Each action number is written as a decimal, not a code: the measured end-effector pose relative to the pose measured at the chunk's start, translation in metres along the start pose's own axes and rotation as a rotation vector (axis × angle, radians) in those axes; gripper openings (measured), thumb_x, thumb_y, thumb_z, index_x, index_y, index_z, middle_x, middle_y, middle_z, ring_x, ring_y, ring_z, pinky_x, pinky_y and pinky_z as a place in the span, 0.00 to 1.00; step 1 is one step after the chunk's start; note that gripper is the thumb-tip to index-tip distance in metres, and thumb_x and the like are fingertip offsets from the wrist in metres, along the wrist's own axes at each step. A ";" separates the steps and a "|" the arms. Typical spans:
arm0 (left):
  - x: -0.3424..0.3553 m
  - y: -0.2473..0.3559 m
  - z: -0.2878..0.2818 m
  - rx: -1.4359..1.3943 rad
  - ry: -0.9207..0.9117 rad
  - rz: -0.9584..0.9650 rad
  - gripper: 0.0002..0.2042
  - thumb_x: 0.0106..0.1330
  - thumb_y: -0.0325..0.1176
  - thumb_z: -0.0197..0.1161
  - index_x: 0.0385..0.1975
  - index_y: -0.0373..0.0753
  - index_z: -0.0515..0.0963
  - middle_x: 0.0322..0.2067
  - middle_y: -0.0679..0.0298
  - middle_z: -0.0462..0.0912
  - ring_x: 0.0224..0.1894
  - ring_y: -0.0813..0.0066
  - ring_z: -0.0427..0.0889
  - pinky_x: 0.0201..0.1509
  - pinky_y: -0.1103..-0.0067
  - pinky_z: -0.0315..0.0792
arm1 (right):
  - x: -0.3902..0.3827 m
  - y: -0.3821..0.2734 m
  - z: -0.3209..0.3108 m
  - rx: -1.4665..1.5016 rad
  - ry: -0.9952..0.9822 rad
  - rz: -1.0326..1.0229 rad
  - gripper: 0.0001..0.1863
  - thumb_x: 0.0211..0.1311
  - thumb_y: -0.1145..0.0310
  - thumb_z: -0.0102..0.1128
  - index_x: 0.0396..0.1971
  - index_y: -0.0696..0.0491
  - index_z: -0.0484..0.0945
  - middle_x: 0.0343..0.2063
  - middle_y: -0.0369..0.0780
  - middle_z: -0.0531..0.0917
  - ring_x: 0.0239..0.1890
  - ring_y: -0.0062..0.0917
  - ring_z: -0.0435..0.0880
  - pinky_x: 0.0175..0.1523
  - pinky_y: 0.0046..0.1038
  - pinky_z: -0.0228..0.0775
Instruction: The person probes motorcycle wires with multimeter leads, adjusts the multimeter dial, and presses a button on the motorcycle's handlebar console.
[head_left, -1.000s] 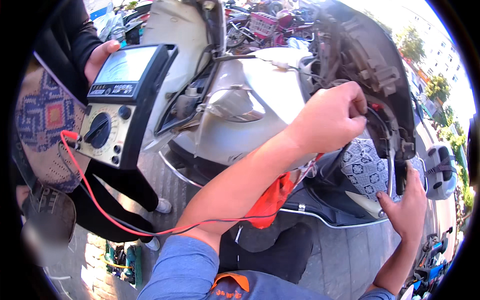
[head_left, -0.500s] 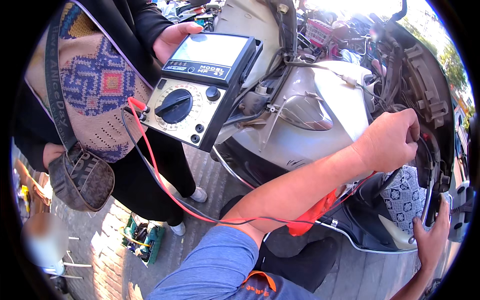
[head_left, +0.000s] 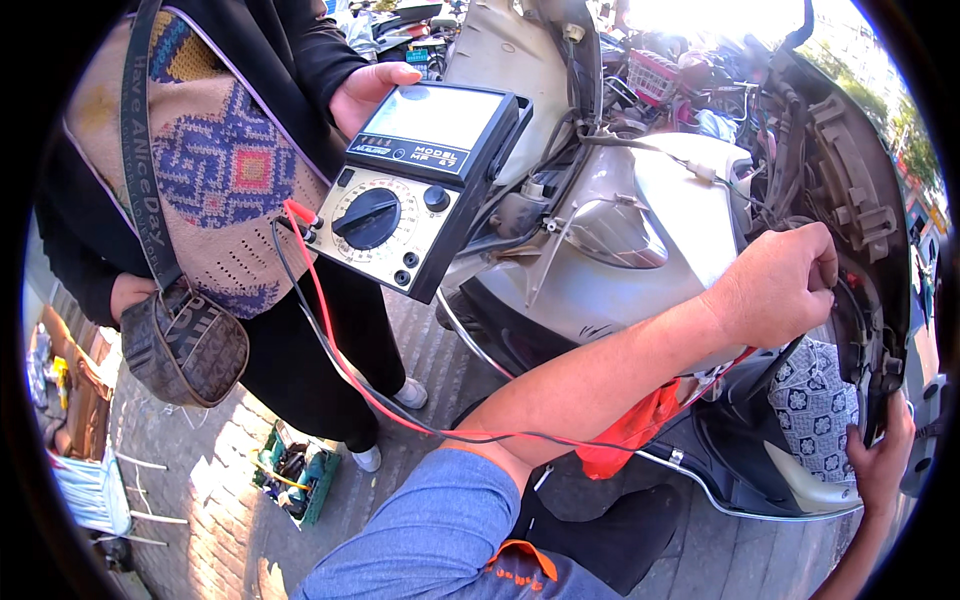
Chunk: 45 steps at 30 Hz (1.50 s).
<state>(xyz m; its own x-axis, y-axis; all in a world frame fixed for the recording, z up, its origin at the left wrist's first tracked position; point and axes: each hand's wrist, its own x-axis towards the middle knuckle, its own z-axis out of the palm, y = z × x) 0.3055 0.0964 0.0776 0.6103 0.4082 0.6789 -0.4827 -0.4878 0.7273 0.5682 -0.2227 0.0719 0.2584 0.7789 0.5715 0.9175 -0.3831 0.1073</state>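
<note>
— Grey pavement (head_left: 720, 560) lies under everything, I see. What stands on it?

— One silver scooter (head_left: 690, 200), its wiring exposed at the front. Beside it, on the left, stands another person (head_left: 250, 170) in a patterned knit with black sleeves.

— And lower down?

— Near this person's feet is a green crate (head_left: 322, 490) with small items inside. Some red cloth (head_left: 615, 455) hangs below the wearer's left forearm (head_left: 600, 370).

— Where is the multimeter (head_left: 425, 185)?

— It is left of the scooter, tilted, with its dial upward. The other person's hand (head_left: 372, 95) holds its upper end.

— How are the wearer's hands?

— The left hand (head_left: 780, 285) is at the wiring with fingers curled; what they pinch, I cannot tell. The right hand (head_left: 883, 455) is just beside the lower end of a dark panel (head_left: 860, 180); its fingertips are hidden, so I cannot tell if it grips.

— And the thinnest things?

— One red lead (head_left: 322, 310) and one black lead (head_left: 284, 265) run from the multimeter across the left arm.
</note>
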 end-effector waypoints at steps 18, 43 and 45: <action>0.001 0.003 -0.001 -0.009 -0.015 -0.035 0.12 0.61 0.27 0.70 0.42 0.30 0.80 0.29 0.56 0.89 0.31 0.70 0.88 0.40 0.72 0.81 | -0.010 0.046 0.021 0.091 -0.033 0.058 0.49 0.55 0.76 0.80 0.79 0.59 0.67 0.68 0.55 0.76 0.71 0.47 0.78 0.76 0.41 0.70; 0.008 -0.006 0.004 -0.021 -0.031 -0.044 0.13 0.63 0.27 0.71 0.44 0.30 0.80 0.30 0.59 0.89 0.33 0.75 0.87 0.40 0.75 0.81 | -0.009 0.008 0.012 0.053 0.042 0.159 0.48 0.53 0.72 0.77 0.77 0.62 0.69 0.62 0.54 0.81 0.65 0.47 0.82 0.73 0.42 0.72; 0.008 -0.010 0.001 -0.038 -0.034 -0.060 0.12 0.63 0.27 0.71 0.44 0.30 0.80 0.30 0.59 0.89 0.34 0.75 0.87 0.41 0.75 0.81 | -0.003 -0.019 0.007 -0.032 0.009 0.138 0.49 0.53 0.68 0.78 0.76 0.65 0.67 0.61 0.57 0.82 0.64 0.51 0.82 0.72 0.44 0.72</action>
<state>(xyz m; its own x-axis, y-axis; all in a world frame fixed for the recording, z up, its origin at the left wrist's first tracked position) 0.3159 0.1041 0.0760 0.6599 0.4091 0.6302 -0.4675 -0.4332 0.7706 0.5519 -0.2139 0.0628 0.3784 0.7134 0.5898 0.8632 -0.5020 0.0533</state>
